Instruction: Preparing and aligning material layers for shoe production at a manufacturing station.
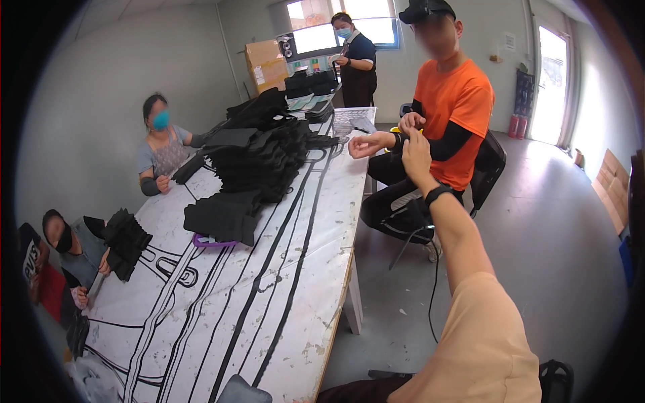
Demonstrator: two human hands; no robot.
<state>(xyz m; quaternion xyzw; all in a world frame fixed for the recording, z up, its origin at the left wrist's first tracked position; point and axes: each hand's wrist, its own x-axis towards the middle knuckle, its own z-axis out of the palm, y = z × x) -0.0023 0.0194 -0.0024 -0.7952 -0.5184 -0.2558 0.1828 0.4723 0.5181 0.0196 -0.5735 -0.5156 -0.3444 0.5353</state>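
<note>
Circling co-worker's wrist [385, 140]: dark, narrow wristband [398, 142] beside right hand [416, 156]; cannot tell if grip pinches.

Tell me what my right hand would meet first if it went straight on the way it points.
Your right hand would probably meet the upper hand of the seated person in the orange shirt, right by your fingertips; whether they touch is hard to tell.

Table [306, 329]: white top, patterned with black lines, scuffed in places
Black cloth [262, 168]: heaped in piles along it (one pile partly covers a purple basket [201, 242])
Carton [267, 62]: brown, near the window [310, 28]
Red extinguishers [514, 125]: beside the bright doorway [551, 84]
Cardboard sheet [610, 191]: leaning at the right wall
</note>
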